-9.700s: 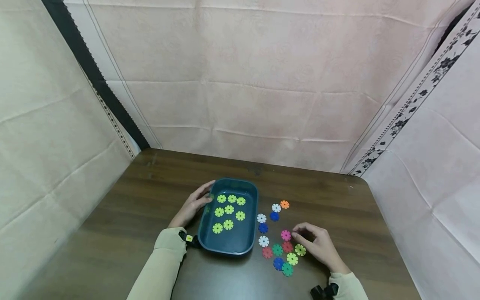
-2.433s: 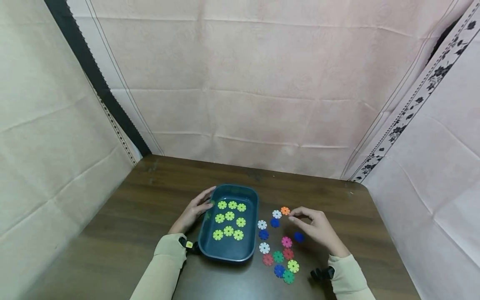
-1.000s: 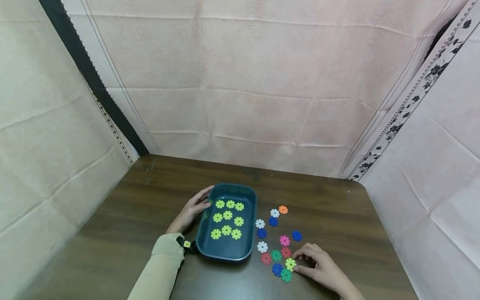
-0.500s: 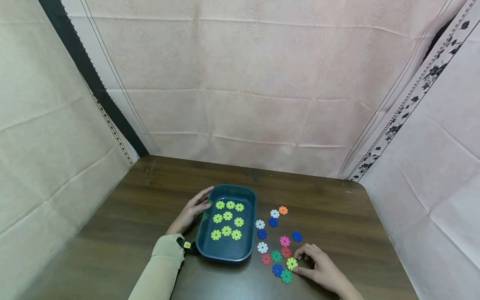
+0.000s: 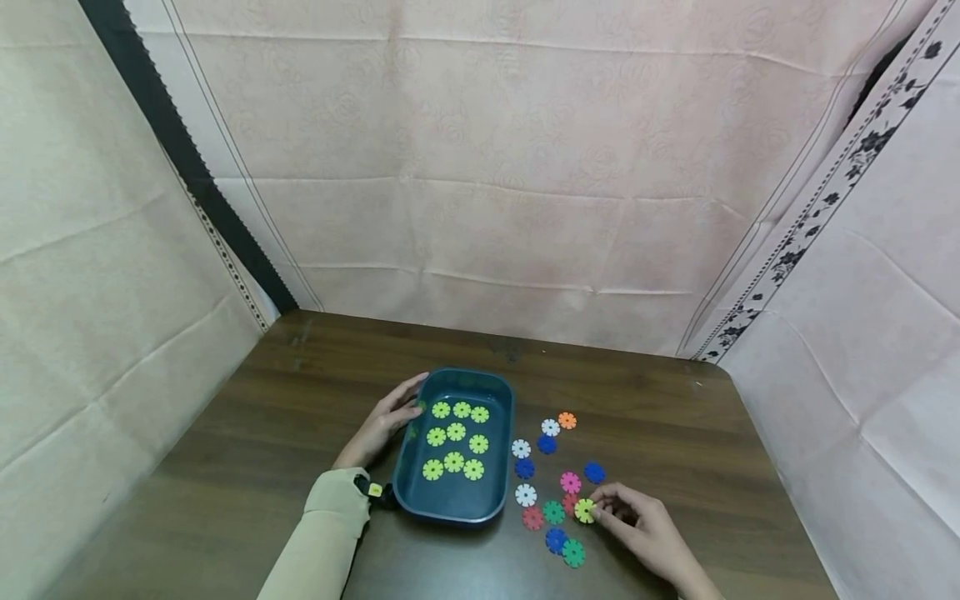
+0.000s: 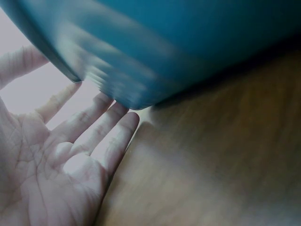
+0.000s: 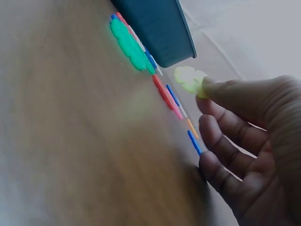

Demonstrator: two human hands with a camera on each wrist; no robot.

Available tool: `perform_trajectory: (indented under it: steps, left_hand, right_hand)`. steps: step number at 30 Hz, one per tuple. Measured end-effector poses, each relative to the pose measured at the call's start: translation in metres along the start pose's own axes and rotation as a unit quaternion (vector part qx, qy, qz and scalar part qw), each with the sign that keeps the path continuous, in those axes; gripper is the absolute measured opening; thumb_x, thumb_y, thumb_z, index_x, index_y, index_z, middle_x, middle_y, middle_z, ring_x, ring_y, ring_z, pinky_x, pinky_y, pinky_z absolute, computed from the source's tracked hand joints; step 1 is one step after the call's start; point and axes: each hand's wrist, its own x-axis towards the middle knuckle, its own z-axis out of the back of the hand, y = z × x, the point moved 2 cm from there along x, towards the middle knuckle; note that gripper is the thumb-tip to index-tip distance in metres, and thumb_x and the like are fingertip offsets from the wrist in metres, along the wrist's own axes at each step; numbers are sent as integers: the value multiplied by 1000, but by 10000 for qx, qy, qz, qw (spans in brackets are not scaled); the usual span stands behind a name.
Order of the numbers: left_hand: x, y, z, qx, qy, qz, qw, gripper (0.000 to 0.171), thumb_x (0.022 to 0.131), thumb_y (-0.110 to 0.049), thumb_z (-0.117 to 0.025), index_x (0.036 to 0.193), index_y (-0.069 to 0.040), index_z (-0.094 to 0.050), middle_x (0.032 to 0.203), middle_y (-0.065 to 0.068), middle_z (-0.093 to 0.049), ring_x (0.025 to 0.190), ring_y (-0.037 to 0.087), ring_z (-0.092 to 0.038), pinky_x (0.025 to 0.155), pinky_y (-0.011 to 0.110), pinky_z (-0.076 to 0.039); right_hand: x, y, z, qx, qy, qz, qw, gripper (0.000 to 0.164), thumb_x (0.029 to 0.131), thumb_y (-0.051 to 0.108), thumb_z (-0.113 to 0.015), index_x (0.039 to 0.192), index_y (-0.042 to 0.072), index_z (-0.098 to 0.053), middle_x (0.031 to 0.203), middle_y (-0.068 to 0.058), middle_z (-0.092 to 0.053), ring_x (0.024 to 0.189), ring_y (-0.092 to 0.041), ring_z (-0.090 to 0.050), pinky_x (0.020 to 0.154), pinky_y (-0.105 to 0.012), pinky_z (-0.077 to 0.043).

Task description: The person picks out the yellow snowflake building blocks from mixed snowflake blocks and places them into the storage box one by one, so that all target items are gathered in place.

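Observation:
My left hand lies along the left side of a dark blue-green rectangular tray, its thumb at the rim. In the left wrist view the fingers reach out fairly straight, tips against the tray's outer wall. Several yellow-green flower-shaped discs lie in rows on the tray's floor. My right hand pinches another yellow-green flower-shaped disc between thumb and finger, lifted off the table, overlapping a red disc in the head view. The other right fingers are loosely curled below it.
Right of the tray lie loose flower-shaped discs: white, blue, green, pink and orange. A lone blue disc sits beyond the right hand. Pale cloth hangs behind the brown table.
Since the oldest frame, a yellow-green disc has joined the tray's front row and a blue disc has appeared at right. Just now my right hand has lifted the yellow-green disc slightly. The left hand stays.

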Motion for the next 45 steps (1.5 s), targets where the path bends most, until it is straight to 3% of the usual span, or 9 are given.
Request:
perform_trajectory:
  steps: [9,13,18,23,28,34,37,41,45]
  left_hand:
    - [0,-2,0,-13,-22,50,10000,57,103,-17,-54,156,-30,-37,157,5,-38,141,32,-38,110,59,-33]
    - [0,-3,0,-17,28,39,10000,57,103,-17,-54,156,-30,-37,158,5,-37,142,32,-38,110,59,-32]
    - [0,-3,1,-78,-9,-16,10000,57,103,-17,-54,156,-30,-37,157,5,-38,141,32,-39,110,60,-32]
    - [-1,-2,1,-91,-29,30,9999,56,103,-17,-54,156,-30,-37,157,5,-38,141,32,-38,110,60,-32]
    - [-4,0,0,-110,-5,132,9999,57,103,-19,-55,156,-30,-37,158,4,-36,142,32,-37,111,59,-31]
    - [-2,0,-1,-92,-26,123,9999,57,103,-21,-56,156,-30,-38,158,4,-37,142,32,-38,111,59,-31]
    - [-1,-1,-2,-55,-26,120,9999,56,103,-20,-55,156,-30,-38,158,4,-38,142,31,-38,110,59,-32]
    - [-2,-1,-1,-45,-18,109,9999,56,104,-19,-55,156,-30,-37,158,4,-37,142,31,-37,111,59,-32]
    - [-2,-2,0,-62,-5,106,9999,57,103,-18,-55,156,-30,-37,158,4,-38,142,31,-38,110,59,-32]
  right_hand:
    - [0,-2,-5,409,-137,89,9990,9,93,15,-74,99,22,-71,88,8,-70,76,-11,-65,64,-28,-54]
    - [4,0,-7,662,8,482,9966,7,95,17,-72,101,21,-71,89,6,-70,74,-11,-64,62,-28,-53]
    - [24,16,-11,591,385,1171,9906,9,96,15,-70,103,21,-70,89,6,-69,71,-11,-60,60,-27,-52]
    - [52,47,-23,731,929,1636,9794,11,96,15,-69,106,21,-70,94,5,-70,79,-12,-64,68,-31,-57]
    - [78,81,-51,723,1427,2484,9554,12,96,13,-70,106,19,-70,98,6,-71,87,-8,-65,73,-32,-57]
    - [111,105,-81,248,1931,2876,9377,8,98,18,-68,105,20,-71,100,12,-69,92,-1,-62,77,-32,-56]
    - [125,107,-95,-283,2282,2830,9311,8,99,23,-67,105,21,-72,100,16,-68,92,2,-60,78,-32,-56]
    - [137,108,-108,-951,2623,2761,9197,7,99,27,-67,102,23,-73,96,19,-67,86,5,-58,75,-21,-52]
    - [145,109,-117,-1282,2842,2604,9138,6,98,29,-69,100,25,-74,93,20,-66,84,9,-57,73,-14,-48]
